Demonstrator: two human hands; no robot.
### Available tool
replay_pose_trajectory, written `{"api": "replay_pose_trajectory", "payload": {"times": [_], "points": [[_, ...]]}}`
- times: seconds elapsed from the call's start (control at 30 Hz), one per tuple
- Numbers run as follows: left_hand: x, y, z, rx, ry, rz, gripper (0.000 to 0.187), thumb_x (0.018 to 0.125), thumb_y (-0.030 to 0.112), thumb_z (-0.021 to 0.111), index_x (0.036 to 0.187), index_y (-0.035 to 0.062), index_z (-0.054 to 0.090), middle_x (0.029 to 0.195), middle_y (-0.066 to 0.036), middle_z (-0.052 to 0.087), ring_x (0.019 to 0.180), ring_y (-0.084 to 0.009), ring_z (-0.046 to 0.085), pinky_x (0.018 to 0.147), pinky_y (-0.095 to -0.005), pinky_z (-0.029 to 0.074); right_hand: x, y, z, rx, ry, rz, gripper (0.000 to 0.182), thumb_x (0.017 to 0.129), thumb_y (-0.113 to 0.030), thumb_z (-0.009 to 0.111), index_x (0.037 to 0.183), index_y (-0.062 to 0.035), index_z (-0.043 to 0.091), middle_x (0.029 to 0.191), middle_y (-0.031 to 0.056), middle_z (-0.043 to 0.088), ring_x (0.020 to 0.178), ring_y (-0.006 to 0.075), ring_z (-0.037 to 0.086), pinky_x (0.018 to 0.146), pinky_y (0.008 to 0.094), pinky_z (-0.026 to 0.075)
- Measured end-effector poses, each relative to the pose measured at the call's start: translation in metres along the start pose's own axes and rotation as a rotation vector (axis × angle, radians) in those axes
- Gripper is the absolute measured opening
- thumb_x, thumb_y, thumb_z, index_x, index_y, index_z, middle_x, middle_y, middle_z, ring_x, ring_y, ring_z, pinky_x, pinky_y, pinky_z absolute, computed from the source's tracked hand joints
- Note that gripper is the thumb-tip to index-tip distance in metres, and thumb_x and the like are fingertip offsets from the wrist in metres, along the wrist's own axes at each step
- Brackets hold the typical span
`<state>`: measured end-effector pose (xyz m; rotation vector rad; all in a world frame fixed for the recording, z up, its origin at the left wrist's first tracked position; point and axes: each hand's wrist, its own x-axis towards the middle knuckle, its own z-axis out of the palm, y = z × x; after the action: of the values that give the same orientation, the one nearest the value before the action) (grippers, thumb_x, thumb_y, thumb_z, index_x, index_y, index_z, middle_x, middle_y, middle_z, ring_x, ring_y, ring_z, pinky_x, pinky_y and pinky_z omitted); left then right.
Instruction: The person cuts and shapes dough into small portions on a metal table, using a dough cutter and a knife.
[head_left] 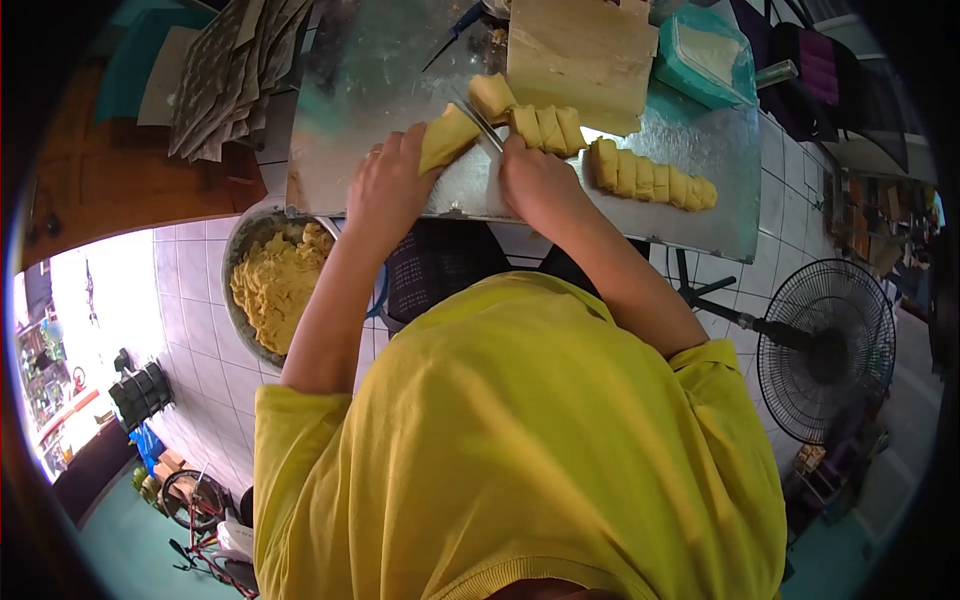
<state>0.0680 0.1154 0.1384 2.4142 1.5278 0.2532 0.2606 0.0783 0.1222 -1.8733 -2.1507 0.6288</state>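
Note:
My left hand [385,190] is closed round the near end of a yellow dough log [447,138] lying on the metal tabletop. In my right hand [540,185] is a knife [480,122], its handle hidden in my grip. The blade slants up and left, between the log and a separate dough piece [490,95]. Just beyond my right hand, a short row of cut dough pieces [547,130] sits close together. Further right, a longer row of cut dough [652,178] lies along the table.
A metal bowl [237,320] of yellow dough stands low at the left. On the metal table [370,60] are a brown board [580,60], a teal tub [690,85] with pale powder, and a dark-handled tool [463,25]. A black fan [825,350] stands at the right.

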Motion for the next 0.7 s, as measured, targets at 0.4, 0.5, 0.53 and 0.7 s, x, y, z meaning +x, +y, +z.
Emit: {"api": "replay_pose_trajectory", "payload": {"times": [0.4, 0.5, 0.53, 0.7], "points": [[0.005, -0.002, 0.017, 0.037, 0.180, 0.050, 0.035, 0.077, 0.022, 0.069, 0.103, 0.0040, 0.055, 0.098, -0.012, 0.057, 0.092, -0.0299, 0.058, 0.079, -0.0393, 0.046, -0.015, -0.030, -0.018, 0.012, 0.017, -0.138, 0.009, 0.083, -0.005, 0.050, 0.085, 0.0030, 0.046, 0.060, 0.0191, 0.061, 0.058, 0.0340, 0.065, 0.050, 0.0406, 0.052], [0.003, -0.003, 0.016, 0.031, 0.156, 0.050, 0.032, 0.076, 0.021, 0.070, 0.101, 0.0047, 0.057, 0.095, -0.011, 0.058, 0.090, -0.0294, 0.058, 0.078, -0.0391, 0.046, -0.008, -0.029, -0.014, -0.056, -0.059, -0.107, 0.011, 0.082, -0.006, 0.052, 0.085, 0.0037, 0.047, 0.061, 0.0193, 0.062, 0.059, 0.0339, 0.065, 0.050, 0.0400, 0.053], [0.003, -0.003, 0.016, 0.030, 0.152, 0.048, 0.032, 0.076, 0.021, 0.070, 0.101, 0.0047, 0.057, 0.095, -0.011, 0.058, 0.090, -0.0294, 0.058, 0.078, -0.0391, 0.046, -0.004, -0.029, -0.011, -0.054, -0.064, -0.105, 0.011, 0.082, -0.006, 0.052, 0.085, 0.0037, 0.047, 0.061, 0.0193, 0.062, 0.059, 0.0339, 0.065, 0.050, 0.0400, 0.053], [0.002, -0.003, 0.017, 0.032, 0.156, 0.065, 0.032, 0.077, 0.022, 0.069, 0.101, 0.0047, 0.057, 0.096, -0.011, 0.058, 0.090, -0.0294, 0.058, 0.077, -0.0391, 0.046, 0.026, -0.015, 0.013, -0.033, 0.012, -0.235, 0.011, 0.080, -0.003, 0.051, 0.087, 0.0041, 0.048, 0.064, 0.0208, 0.062, 0.062, 0.0359, 0.065, 0.054, 0.0432, 0.051]]}}
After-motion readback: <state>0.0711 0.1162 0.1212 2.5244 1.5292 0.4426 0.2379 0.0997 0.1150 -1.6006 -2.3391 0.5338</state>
